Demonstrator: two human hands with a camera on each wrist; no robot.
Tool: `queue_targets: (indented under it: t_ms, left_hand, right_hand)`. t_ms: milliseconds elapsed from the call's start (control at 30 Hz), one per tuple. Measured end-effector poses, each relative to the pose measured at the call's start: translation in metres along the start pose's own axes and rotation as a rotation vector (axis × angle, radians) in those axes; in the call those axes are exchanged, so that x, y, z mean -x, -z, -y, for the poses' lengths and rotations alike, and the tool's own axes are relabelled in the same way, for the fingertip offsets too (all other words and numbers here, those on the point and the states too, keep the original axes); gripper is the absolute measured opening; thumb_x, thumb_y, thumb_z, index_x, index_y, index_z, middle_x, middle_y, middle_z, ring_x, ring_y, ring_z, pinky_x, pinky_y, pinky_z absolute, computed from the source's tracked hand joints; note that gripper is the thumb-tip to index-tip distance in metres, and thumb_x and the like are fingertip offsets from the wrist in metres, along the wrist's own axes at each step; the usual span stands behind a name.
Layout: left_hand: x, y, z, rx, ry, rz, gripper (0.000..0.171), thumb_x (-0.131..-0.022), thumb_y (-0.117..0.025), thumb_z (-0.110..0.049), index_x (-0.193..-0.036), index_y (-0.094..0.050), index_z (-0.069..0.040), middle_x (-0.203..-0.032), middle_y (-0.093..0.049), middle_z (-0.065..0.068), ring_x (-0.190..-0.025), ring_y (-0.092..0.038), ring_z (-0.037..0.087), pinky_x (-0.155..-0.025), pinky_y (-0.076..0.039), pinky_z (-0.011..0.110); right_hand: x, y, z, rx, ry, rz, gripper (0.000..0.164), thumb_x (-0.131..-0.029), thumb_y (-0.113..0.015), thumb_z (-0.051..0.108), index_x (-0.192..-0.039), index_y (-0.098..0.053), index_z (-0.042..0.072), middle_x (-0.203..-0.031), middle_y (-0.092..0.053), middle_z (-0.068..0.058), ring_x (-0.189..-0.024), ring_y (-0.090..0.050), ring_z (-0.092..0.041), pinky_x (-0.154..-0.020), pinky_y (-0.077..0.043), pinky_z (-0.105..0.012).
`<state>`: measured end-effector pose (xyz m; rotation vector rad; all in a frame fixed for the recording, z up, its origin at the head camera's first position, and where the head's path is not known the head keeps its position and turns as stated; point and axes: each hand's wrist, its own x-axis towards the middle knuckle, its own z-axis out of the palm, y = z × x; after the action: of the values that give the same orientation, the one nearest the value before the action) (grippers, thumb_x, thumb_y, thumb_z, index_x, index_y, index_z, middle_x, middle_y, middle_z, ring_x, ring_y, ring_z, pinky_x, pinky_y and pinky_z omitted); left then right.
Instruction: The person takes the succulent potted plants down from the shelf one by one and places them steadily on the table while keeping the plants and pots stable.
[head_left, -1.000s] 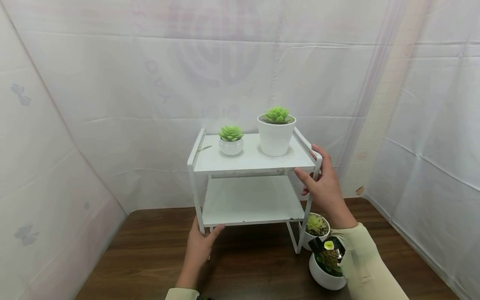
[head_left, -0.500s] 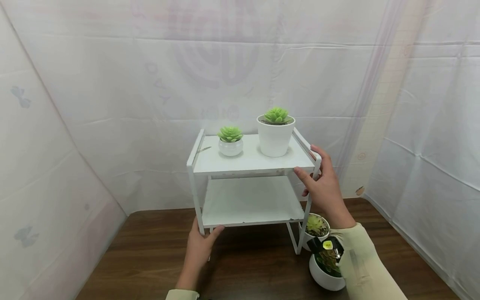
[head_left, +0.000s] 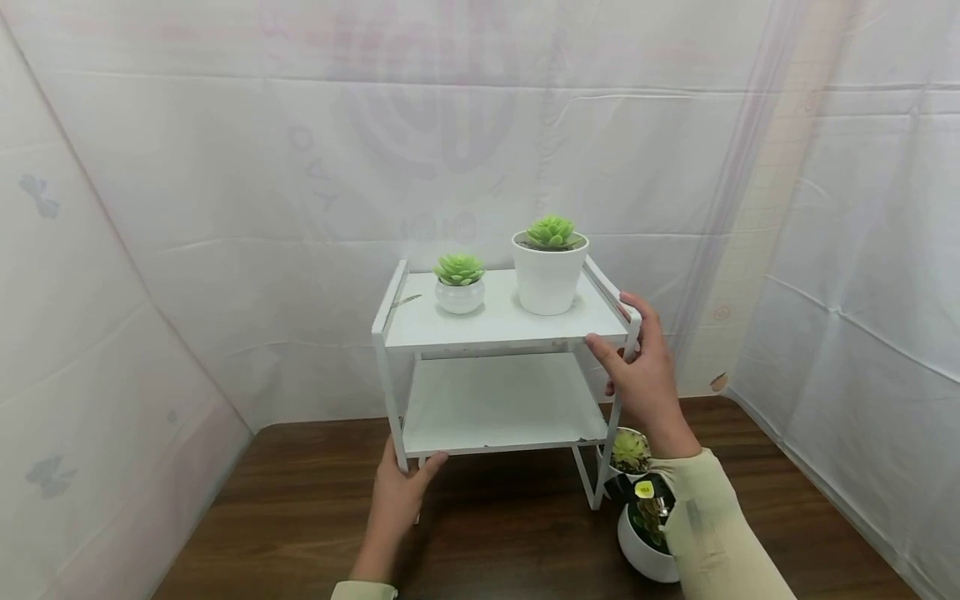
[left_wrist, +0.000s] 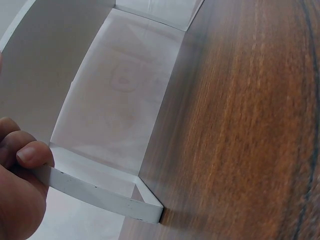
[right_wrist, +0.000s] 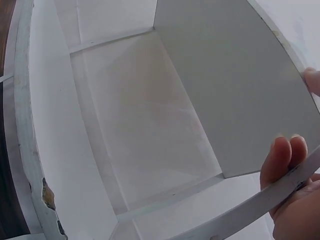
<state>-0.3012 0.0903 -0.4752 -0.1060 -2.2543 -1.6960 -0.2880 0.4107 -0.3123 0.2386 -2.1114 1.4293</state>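
Head view: the wooden table [head_left: 300,483] lies beneath the white two-tier rack [head_left: 502,400], upright between your hands; whether its feet bear on it is unclear. Your left hand [head_left: 397,497] grips the left frame [head_left: 389,392] low, your right hand [head_left: 647,382] the right frame [head_left: 615,417] high; this diagonal hold presumably resists tipping. The larger potted plant [head_left: 547,279] stands right of centre on the top tier [head_left: 495,325]. Near your right sleeve [head_left: 723,525], a rear pot [head_left: 630,450] and a front pot [head_left: 645,554] rest on the table. The smallest potted plant [head_left: 459,292] stands left on top, likely spreading the load.
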Motion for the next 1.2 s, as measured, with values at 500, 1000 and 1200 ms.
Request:
queue_targets:
  t_ms: [500,1000,1200]
  left_hand:
    - [0.0007,0.0003,-0.0003,0.005,0.007,0.010,0.088,-0.081,-0.077,-0.044,-0.151,-0.028,-0.019,-0.140,-0.052,0.010,-0.091,-0.054,0.018,-0.087,-0.047,0.035]
    - [-0.0009,0.0008,0.0006,0.032,0.000,0.007,0.088,-0.081,-0.077,-0.042,-0.150,-0.029,-0.018,-0.148,-0.045,0.011,-0.131,-0.046,0.025,-0.105,-0.041,0.050]
    - [-0.0007,0.0012,0.0010,0.030,0.000,0.012,0.089,-0.081,-0.077,-0.043,-0.151,-0.027,-0.018,-0.150,-0.042,0.011,-0.135,-0.043,0.027,-0.106,-0.040,0.051]
  right_hand:
    - [-0.0021,0.0003,0.0016,0.062,-0.064,0.016,0.083,-0.087,-0.070,0.044,-0.149,-0.016,0.050,-0.151,-0.038,-0.004,-0.046,-0.052,-0.020,-0.047,-0.050,-0.034]
    - [-0.0038,0.0004,0.0092,0.064,-0.116,0.014,0.081,-0.081,-0.075,0.048,-0.144,-0.027,0.044,-0.110,-0.051,-0.018,-0.050,-0.053,-0.020,-0.049,-0.052,-0.035]
    - [-0.0029,-0.0012,0.0091,0.092,-0.120,-0.001,0.082,-0.080,-0.075,0.051,-0.144,-0.026,0.045,-0.082,-0.050,-0.016,-0.049,-0.054,-0.022,-0.049,-0.051,-0.036]
